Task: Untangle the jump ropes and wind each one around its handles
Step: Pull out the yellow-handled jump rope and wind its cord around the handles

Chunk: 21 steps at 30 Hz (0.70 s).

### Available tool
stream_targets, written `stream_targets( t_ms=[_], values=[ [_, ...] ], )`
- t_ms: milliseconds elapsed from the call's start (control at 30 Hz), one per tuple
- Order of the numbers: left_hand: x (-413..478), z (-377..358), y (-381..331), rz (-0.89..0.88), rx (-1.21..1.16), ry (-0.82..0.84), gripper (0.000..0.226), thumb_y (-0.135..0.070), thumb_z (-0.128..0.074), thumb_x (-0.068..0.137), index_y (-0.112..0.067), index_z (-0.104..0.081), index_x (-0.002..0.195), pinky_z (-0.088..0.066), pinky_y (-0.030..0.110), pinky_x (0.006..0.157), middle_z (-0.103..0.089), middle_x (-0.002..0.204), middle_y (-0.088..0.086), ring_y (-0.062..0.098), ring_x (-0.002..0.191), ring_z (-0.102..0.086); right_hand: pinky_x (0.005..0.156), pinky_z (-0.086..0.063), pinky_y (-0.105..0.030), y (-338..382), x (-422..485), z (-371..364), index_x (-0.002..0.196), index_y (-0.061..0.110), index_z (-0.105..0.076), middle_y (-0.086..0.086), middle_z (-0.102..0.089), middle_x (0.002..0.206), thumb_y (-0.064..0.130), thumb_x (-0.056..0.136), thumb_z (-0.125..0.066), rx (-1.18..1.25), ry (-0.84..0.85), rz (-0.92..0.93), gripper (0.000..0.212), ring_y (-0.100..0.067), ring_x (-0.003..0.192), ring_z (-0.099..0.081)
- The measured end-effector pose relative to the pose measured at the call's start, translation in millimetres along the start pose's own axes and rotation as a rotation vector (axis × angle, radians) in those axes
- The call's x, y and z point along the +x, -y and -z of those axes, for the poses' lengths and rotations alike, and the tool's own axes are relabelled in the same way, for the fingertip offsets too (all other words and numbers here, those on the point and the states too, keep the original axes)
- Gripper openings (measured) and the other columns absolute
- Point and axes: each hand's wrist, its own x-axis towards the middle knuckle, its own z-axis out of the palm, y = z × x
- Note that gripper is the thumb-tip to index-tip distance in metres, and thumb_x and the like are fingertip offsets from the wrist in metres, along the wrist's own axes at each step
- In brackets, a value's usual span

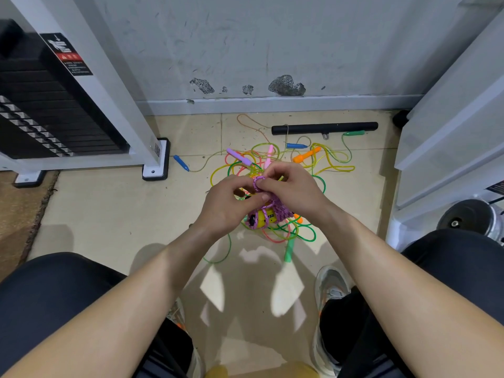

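Forearms point(141, 296) lead to left hand point(226, 205) and right hand point(294, 190), fingers point(263, 198) pinching the soft, light purple cord point(257, 181); likely steadier held by its yellow handles point(266, 216).

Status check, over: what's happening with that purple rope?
Left hand and right hand both pinch the purple rope. Rope mostly wound round yellow handles. Tangled pile on floor below; nothing seen blocking.

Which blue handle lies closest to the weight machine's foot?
The left blue handle, alone at the tangle's far left; the other blue handle lies near the black bar.
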Motion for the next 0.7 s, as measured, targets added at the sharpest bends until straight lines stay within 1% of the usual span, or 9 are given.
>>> stream_targets(
  t_ms=[67,133,200,300,400,467,567,633,700],
  values=[
    [1,-1,2,-0.013,0.003,-0.045,0.01,-0.035,-0.081,0.079,-0.038,-0.073,0.083,-0.042,0.014,0.066,-0.062,0.092,-0.009,0.001,0.085,-0.06,0.062,-0.039,-0.014,3,-2,-1,0.074,0.015,-0.072,0.013,-0.062,0.064,0.023,0.086,-0.075,-0.046,0.023,0.012,0.015,0.003,0.061,-0.054],
    [2,-2,4,-0.029,0.021,-0.067,0.01,-0.03,-0.082,0.078,-0.032,-0.073,0.082,-0.037,0.014,0.063,-0.06,0.086,-0.007,0.004,0.079,-0.057,0.057,-0.036,-0.014,4,-3,-2,0.074,0.017,-0.072,0.012,-0.064,0.064,0.027,0.086,-0.075,-0.153,0.031,0.049,0.016,0.004,0.058,-0.053],
    [3,-2,5,-0.037,0.041,-0.067,0.011,-0.027,-0.083,0.077,-0.024,-0.073,0.082,-0.036,0.018,0.063,-0.059,0.086,-0.001,0.01,0.079,-0.055,0.055,-0.034,-0.015,6,-4,-4,0.075,0.018,-0.073,0.01,-0.066,0.067,0.028,0.087,-0.074,-0.184,0.041,0.076,0.015,0.003,0.056,-0.053],
    [3,-4,8,-0.021,0.065,-0.06,0.016,-0.03,-0.086,0.075,-0.024,-0.073,0.083,-0.042,0.028,0.072,-0.06,0.091,0.002,0.015,0.084,-0.056,0.056,-0.04,-0.018,8,-4,-5,0.076,0.019,-0.073,0.007,-0.069,0.069,0.026,0.086,-0.076,-0.112,0.022,0.097,0.013,-0.004,0.056,-0.057],
    [4,-4,9,0.022,0.056,-0.031,0.024,-0.033,-0.087,0.073,-0.018,-0.072,0.082,-0.047,0.03,0.072,-0.059,0.095,-0.001,0.012,0.086,-0.057,0.06,-0.049,-0.023,8,-3,-5,0.075,0.022,-0.073,0.003,-0.071,0.07,0.017,0.086,-0.076,-0.014,-0.059,0.086,0.012,-0.015,0.063,-0.067],
    [4,-4,9,0.029,0.093,-0.029,0.025,-0.035,-0.086,0.074,-0.018,-0.069,0.079,-0.046,0.031,0.069,-0.058,0.093,-0.004,0.009,0.083,-0.056,0.063,-0.053,-0.027,9,-5,-7,0.074,0.023,-0.072,-0.001,-0.072,0.071,0.012,0.086,-0.076,0.077,-0.077,0.069,0.017,-0.014,0.063,-0.067],
    [3,-5,8,0.02,0.22,-0.024,0.021,-0.038,-0.084,0.074,-0.024,-0.07,0.079,-0.043,0.032,0.069,-0.055,0.09,-0.009,0.009,0.081,-0.055,0.067,-0.054,-0.031,12,-8,-12,0.074,0.023,-0.071,-0.005,-0.073,0.074,0.009,0.086,-0.075,0.092,-0.068,0.067,0.019,-0.009,0.065,-0.065],
    [3,-5,7,0.04,0.201,-0.021,0.02,-0.037,-0.085,0.073,-0.029,-0.067,0.073,-0.045,0.034,0.068,-0.054,0.09,-0.011,0.012,0.085,-0.057,0.068,-0.053,-0.032,14,-10,-12,0.073,0.023,-0.072,-0.005,-0.072,0.073,0.009,0.086,-0.075,0.12,-0.084,0.065,0.02,-0.01,0.065,-0.062],
    [4,-3,6,0.064,0.15,-0.018,0.025,-0.036,-0.086,0.072,-0.029,-0.063,0.066,-0.046,0.037,0.063,-0.054,0.09,-0.012,0.012,0.083,-0.058,0.068,-0.052,-0.033,15,-10,-12,0.072,0.022,-0.072,-0.002,-0.068,0.069,0.008,0.086,-0.074,0.189,-0.124,0.055,0.02,-0.011,0.065,-0.059]
  ],
)
